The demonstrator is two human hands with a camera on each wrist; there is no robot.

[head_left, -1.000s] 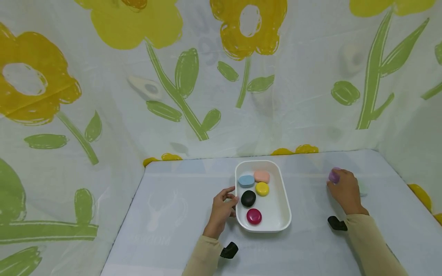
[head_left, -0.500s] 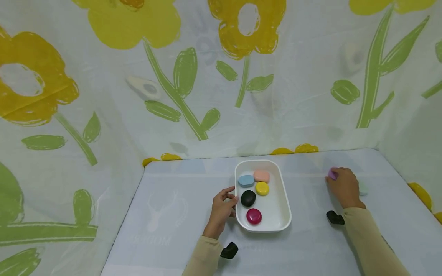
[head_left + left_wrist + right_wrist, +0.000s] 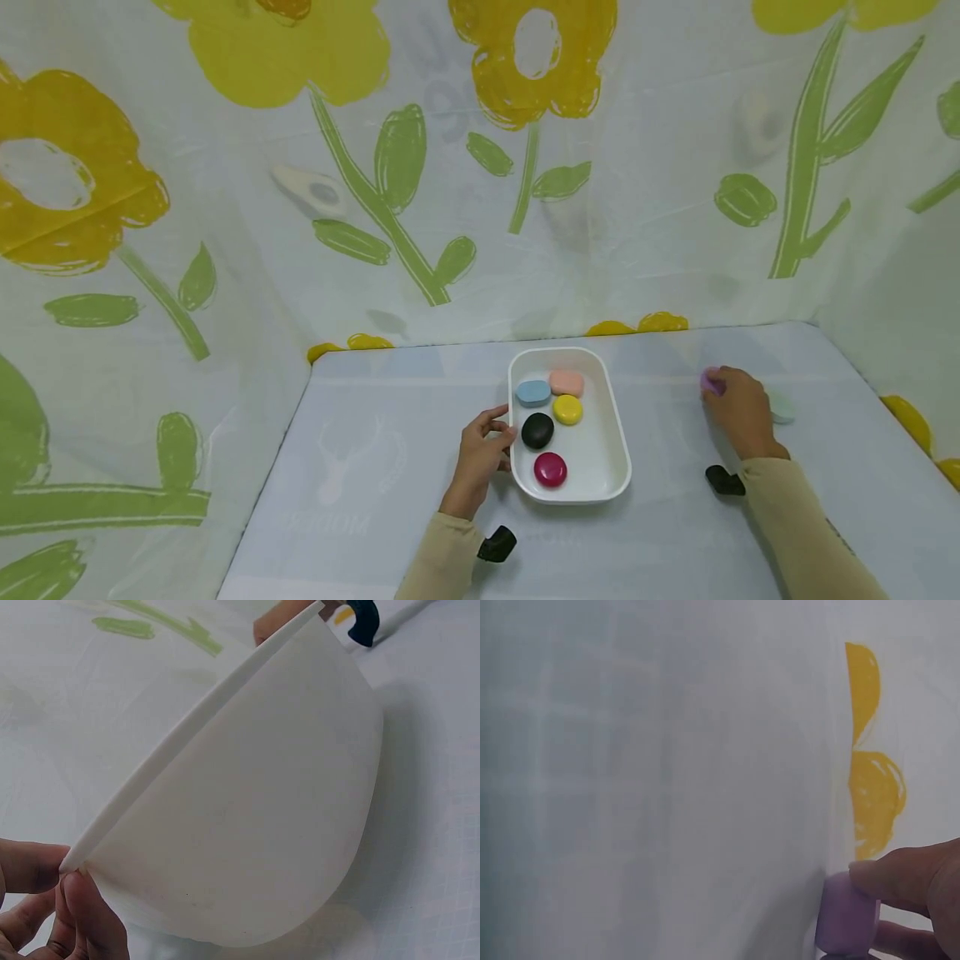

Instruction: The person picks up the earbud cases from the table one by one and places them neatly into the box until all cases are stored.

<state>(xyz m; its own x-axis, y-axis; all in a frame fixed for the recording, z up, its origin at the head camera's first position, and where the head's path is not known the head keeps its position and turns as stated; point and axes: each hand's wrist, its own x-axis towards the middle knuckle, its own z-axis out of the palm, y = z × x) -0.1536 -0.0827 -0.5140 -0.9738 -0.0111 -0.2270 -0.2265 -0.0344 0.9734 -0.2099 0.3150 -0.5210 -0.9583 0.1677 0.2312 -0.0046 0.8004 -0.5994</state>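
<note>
My right hand pinches a purple bar of soap between thumb and fingers, over the right side of the table. In the right wrist view the soap shows as a rounded block at the thumb tip. My left hand grips the left rim of a white tub; the left wrist view shows fingertips pinching that rim. Inside the tub lie a blue soap, a pink soap, a yellow round soap, a black oval soap and a red round soap.
A pale green soap lies on the table just right of my right hand, partly hidden by it. The white table ends at a flowered curtain behind and at both sides. Black wrist mounts stick out by both sleeves.
My right hand has shifted a little to the left with the purple soap, exposing more of the pale green one. The left hand keeps its grip on the tub, whose contents lie as before.
</note>
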